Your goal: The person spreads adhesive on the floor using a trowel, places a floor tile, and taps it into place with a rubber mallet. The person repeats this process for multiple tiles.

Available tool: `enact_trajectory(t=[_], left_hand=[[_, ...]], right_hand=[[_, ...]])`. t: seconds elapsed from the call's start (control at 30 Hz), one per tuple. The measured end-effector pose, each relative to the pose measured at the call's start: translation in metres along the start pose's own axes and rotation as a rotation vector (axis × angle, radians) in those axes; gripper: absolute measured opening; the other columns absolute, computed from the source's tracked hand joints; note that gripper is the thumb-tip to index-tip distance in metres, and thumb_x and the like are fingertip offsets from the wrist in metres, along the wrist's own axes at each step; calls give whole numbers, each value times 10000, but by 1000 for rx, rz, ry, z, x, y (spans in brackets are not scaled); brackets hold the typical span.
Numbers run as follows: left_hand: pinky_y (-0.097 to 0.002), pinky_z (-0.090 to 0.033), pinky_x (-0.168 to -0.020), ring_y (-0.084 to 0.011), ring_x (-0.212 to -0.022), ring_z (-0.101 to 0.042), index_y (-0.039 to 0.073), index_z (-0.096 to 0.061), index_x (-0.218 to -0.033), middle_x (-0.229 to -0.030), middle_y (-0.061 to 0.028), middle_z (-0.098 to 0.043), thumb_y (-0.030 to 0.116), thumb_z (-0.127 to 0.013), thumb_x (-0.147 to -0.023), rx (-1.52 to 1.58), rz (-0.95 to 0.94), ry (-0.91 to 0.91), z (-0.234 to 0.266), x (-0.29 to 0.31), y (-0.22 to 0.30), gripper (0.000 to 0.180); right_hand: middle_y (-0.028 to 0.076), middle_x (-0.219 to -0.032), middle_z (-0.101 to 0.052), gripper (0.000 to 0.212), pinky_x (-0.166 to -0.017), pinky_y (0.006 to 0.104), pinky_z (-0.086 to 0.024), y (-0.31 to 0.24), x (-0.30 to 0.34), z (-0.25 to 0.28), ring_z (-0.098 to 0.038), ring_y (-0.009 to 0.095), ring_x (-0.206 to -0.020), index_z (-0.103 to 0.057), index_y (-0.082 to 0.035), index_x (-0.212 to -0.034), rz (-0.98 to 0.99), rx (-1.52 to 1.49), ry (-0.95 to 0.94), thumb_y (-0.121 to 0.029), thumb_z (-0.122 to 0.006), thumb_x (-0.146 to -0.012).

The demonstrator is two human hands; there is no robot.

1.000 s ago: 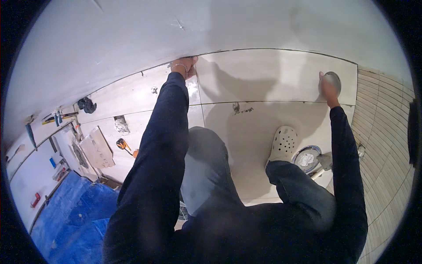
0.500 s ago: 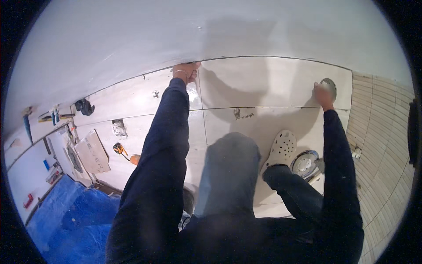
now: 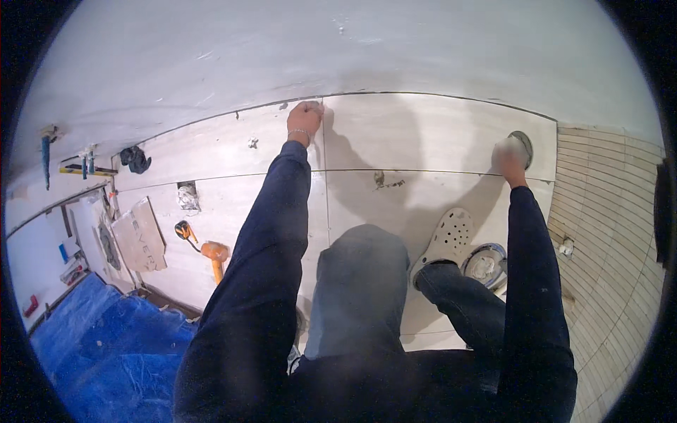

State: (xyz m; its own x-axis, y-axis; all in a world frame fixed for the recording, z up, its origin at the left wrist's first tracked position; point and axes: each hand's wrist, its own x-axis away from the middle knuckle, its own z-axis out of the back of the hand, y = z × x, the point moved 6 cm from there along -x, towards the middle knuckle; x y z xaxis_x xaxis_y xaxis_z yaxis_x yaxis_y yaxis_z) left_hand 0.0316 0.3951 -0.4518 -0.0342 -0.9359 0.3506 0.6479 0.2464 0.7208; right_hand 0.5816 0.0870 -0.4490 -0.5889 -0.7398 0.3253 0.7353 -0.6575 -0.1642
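A large pale tile [image 3: 423, 134] lies along the base of the white wall, with thin joints around it. My left hand [image 3: 305, 121], a bracelet at its wrist, is at the tile's left joint close to the wall. Its fingers are curled together, and whatever they may hold is hidden. At the tile's other end my right hand [image 3: 510, 158] is beside a round hole [image 3: 526, 144]. That hand is blurred, so its grip cannot be made out.
My white clog [image 3: 448, 236] rests on the near tile beside a round tub [image 3: 486, 265] of pale material. An orange mallet-shaped tool [image 3: 215, 252], cardboard [image 3: 139, 236] and blue sheeting [image 3: 99, 338] are at left. A ribbed, beige tiled surface [image 3: 599, 211] borders the right.
The view has shifted slightly, showing more of the orange tool. My left hand's fingers look more curled at the joint. My right hand stays beside the hole.
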Motion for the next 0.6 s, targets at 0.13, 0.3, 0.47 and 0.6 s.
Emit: enact_trajectory(t=[0.13,0.3,0.47,0.6], left_hand=[[-480,-461,-963,-386,-1084,-586,71,-711,-1097,-1111,-216,-667,294,-670,-849,-423,-409,97,-25,2,16,336],[-524,-471,-933,-412,-1062,-589,27,-659,-1010,-1082,-233,-660,230,-668,-802,-695,-631,93,-62,10,26,291],[-506,-480,-909,-380,-1032,-610,42,-677,-920,-1011,-207,-678,209,-632,-816,-784,-666,-11,-55,-8,12,201],[-444,-464,-940,-321,-1032,-622,63,-686,-937,-990,-137,-696,172,-537,-879,-1213,-857,-286,-81,-5,19,194]], right_hand=[[217,-1024,-694,414,-845,471,-531,-4,-9,3,-676,341,-953,-626,-33,-1212,353,209,-160,-362,-543,-975],[235,-885,-685,366,-748,557,-517,-26,25,34,-664,437,-814,-683,-34,-892,689,214,-257,-318,-465,-972],[251,-885,-682,303,-789,528,-528,15,64,71,-665,440,-841,-679,-27,-907,380,117,-185,-301,-550,-910],[240,-862,-678,288,-795,522,-528,50,56,79,-659,440,-852,-673,-24,-905,198,-114,28,-290,-564,-894]])
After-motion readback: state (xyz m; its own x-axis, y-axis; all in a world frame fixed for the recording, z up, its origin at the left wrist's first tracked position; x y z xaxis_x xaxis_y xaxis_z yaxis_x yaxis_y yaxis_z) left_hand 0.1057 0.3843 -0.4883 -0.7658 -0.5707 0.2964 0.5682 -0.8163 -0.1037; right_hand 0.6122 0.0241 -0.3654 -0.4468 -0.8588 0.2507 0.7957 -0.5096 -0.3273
